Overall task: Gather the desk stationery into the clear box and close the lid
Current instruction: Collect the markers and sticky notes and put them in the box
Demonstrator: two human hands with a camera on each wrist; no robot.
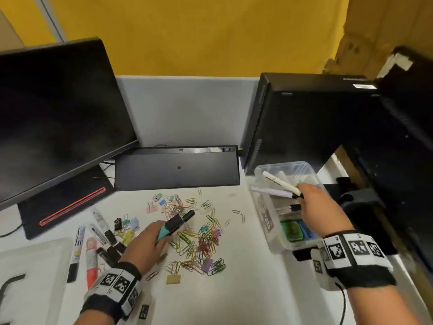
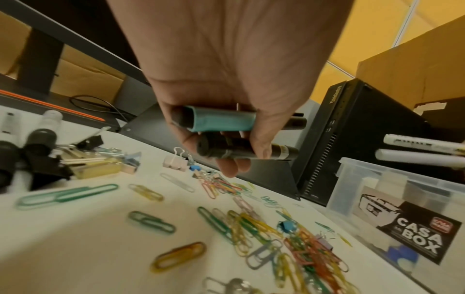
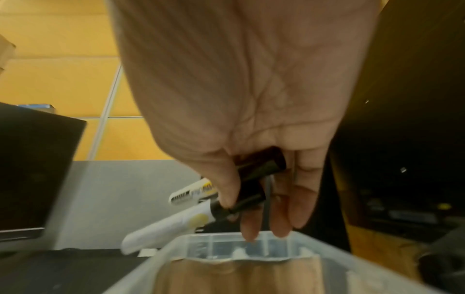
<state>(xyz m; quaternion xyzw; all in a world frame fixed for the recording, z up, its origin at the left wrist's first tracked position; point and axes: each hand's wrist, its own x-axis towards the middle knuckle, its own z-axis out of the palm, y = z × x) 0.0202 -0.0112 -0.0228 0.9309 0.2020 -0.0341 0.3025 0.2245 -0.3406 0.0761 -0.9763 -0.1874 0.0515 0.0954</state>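
Observation:
The clear box (image 1: pixel 262 202) stands open at the desk's right, holding paper pads and small items. My right hand (image 1: pixel 315 205) hovers over the box (image 3: pixel 276 256) and grips two white markers (image 1: pixel 280 182) by their black caps; the markers (image 3: pixel 173 224) stick out to the left. My left hand (image 1: pixel 150 242) is above the paper clip pile (image 1: pixel 201 238) and holds a teal-and-black marker (image 1: pixel 174 225) plus a second dark marker (image 2: pixel 241 151) under the teal one (image 2: pixel 221 121). More markers (image 1: pixel 77 247) and binder clips (image 1: pixel 124 225) lie at the left.
A black keyboard (image 1: pixel 178 168) leans against the partition behind the clips. A monitor (image 1: pixel 58 118) stands left on its base, a black computer case (image 1: pixel 304 118) right behind the box. The box's lid (image 1: pixel 30 277) lies at the front left.

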